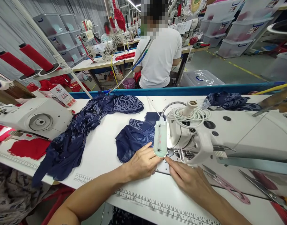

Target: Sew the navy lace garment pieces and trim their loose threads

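My left hand (pixel 143 161) lies on the front edge of a navy patterned lace-like fabric piece (pixel 131 140), fingers stretched out and spread. A pale green plate (pixel 160 137) hangs over its fingertips and hides some of them. Just right of it, my right hand (pixel 189 175) points its stretched fingers toward the same spot, its index tip close to the left fingers; its thumb is hidden. Both are beside the needle area of a white sewing machine (pixel 201 131). I cannot make out any cloth under the right fingers.
A long heap of navy fabric (pixel 87 125) lies to the left. Pink-handled scissors (pixel 227 186) and larger scissors (pixel 262 186) lie right of my hand. Another sewing machine (pixel 33 117) stands left, near red thread cones (pixel 35 57). A person in a white shirt (pixel 158 59) sits ahead.
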Demonstrator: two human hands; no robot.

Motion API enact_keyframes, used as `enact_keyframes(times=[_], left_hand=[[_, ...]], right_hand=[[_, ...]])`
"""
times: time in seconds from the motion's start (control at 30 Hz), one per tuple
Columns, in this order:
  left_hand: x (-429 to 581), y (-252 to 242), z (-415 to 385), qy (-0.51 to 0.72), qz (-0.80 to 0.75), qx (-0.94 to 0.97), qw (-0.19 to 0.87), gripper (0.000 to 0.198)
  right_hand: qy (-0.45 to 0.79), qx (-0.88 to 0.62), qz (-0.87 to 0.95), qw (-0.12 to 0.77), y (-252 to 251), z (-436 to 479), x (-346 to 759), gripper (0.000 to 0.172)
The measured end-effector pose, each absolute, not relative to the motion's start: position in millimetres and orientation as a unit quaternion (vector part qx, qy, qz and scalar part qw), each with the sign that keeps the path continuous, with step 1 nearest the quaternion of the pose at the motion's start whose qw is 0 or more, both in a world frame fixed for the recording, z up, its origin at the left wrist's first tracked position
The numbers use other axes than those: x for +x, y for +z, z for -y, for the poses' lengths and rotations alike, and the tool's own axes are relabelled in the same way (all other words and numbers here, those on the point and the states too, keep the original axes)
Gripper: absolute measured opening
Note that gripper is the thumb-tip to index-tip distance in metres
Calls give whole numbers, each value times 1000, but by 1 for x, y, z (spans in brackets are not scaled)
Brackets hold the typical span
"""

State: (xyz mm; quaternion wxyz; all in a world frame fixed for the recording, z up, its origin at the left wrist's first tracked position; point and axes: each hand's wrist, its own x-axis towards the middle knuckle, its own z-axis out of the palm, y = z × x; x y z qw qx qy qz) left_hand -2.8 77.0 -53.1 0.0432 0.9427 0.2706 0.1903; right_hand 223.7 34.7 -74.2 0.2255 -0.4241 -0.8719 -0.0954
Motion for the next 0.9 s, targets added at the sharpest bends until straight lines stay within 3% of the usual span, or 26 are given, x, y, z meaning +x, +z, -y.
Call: enact_keyframes(times=[0.23,0.57,0.77,0.9], left_hand=[[-3,-63,-78,197,-265,944,23,27],[-3,-63,-80,198,-263,944,9,25],[-2,-65,-80,213,-261,941,12,28],[-3,-67,-80,224,-257,940,24,30]], right_hand=[[-121,-389,887,217,-69,-31,218,41],[-127,-440,854,248,-71,-38,229,30],[-226,-393,872,183,-67,-49,232,53],[-214,-390,872,203,-82,-52,231,53]])
